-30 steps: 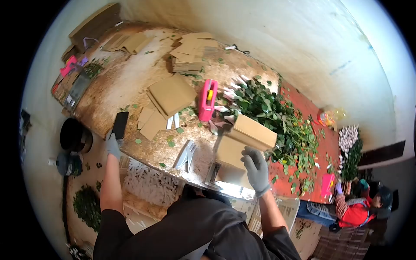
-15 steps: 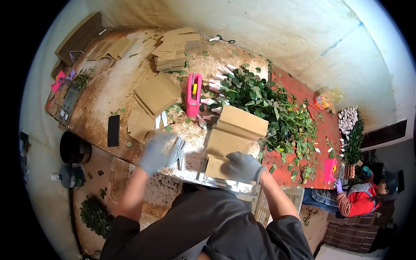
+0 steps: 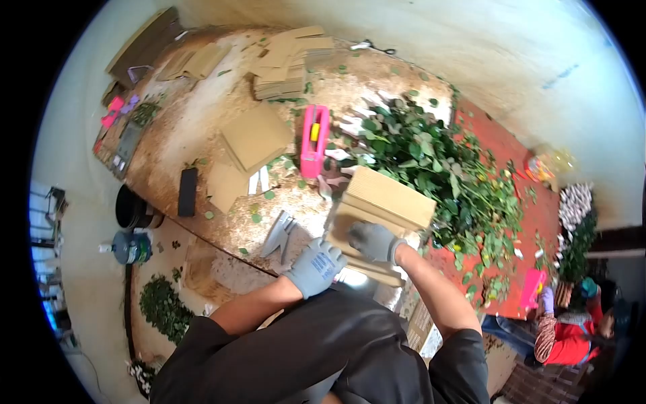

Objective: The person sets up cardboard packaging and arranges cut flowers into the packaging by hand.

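Note:
Both my hands wear grey gloves. In the head view a folded sheet of corrugated cardboard [image 3: 387, 200] lies on a metal-edged stand at the table's near edge. Lying on the cardboard's middle, my right hand [image 3: 374, 241] has its fingers on the surface. My left hand [image 3: 315, 268] is at the near left corner of the cardboard, fingers curled; whatever they may hold is hidden. Just left of that hand, a grey stapler-like tool [image 3: 278, 236] rests on the table. Behind the cardboard stands a pink tape dispenser [image 3: 313, 143] with a yellow core.
Leafy stems [image 3: 431, 158] with white-wrapped heads pile up at the right, on the red tabletop [image 3: 494, 135]. Cardboard sheets [image 3: 256, 138], a stack of cardboard [image 3: 282, 77] and a black phone [image 3: 188, 192] lie leftward. Another person [image 3: 572, 337] works at the far right.
My left hand has moved right, from beyond the stapler-like tool to the cardboard's near corner. My right hand has slid further onto the cardboard. The whole view has shifted.

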`<act>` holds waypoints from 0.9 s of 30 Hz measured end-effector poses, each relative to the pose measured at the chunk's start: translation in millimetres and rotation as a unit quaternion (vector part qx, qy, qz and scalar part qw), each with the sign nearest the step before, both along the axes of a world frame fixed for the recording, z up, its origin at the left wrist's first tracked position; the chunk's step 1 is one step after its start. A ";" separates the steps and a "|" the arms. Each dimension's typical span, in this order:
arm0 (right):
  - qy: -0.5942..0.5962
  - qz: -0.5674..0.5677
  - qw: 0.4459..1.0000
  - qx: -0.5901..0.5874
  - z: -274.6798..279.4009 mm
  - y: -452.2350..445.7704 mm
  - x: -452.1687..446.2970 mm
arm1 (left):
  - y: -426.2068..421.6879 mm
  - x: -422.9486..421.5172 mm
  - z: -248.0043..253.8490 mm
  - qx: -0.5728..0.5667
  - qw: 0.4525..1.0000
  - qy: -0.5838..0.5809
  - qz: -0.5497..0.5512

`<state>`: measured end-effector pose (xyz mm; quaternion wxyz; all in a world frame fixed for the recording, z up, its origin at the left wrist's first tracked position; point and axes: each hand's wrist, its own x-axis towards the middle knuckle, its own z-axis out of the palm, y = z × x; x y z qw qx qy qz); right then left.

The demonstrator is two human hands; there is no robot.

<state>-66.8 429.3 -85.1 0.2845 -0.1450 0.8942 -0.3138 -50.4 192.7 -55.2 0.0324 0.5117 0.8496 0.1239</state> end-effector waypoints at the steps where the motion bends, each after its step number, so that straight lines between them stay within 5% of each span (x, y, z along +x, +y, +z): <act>1: 0.015 -0.011 0.999 0.030 -5.6 -5.5 -4.6 | -0.6 0.4 -0.6 -0.012 1.000 0.002 0.016; 5: 0.084 0.005 0.994 0.070 -61.4 -13.0 -8.7 | -9.2 -10.3 10.2 -0.071 0.995 -0.061 0.024; 7: 0.099 0.004 0.988 0.116 -63.0 -22.4 -9.9 | -29.1 -36.8 21.4 0.042 0.952 -0.301 0.026; 8: 0.090 0.002 0.988 0.123 -64.0 -24.8 -11.1 | -40.7 -60.5 41.9 -0.009 0.935 -0.343 0.088; 9: 0.080 -0.002 0.988 0.132 -62.9 -26.2 -11.3 | -56.4 -78.6 40.7 0.064 0.911 -0.370 0.172; 11: 0.079 -0.004 0.988 0.131 -62.2 -27.4 -10.8 | -109.6 -120.9 -16.3 0.135 0.933 -0.161 0.292; 12: 0.076 -0.008 0.988 0.133 -61.9 -26.6 -10.7 | -134.5 -141.4 -40.7 0.062 0.894 -0.124 0.427; 14: 0.083 -0.014 0.988 0.129 -65.5 -26.1 -12.9 | -157.1 -172.7 -40.3 -0.115 0.846 -0.067 0.517; 17: 0.094 -0.035 0.988 0.121 -72.7 -26.4 -5.9 | -198.5 -185.6 -98.3 -0.220 0.783 -0.034 0.581; 27: 0.128 -0.047 0.987 0.090 -77.1 -25.2 -1.1 | -195.9 -179.4 -63.7 -0.257 0.747 -0.080 0.608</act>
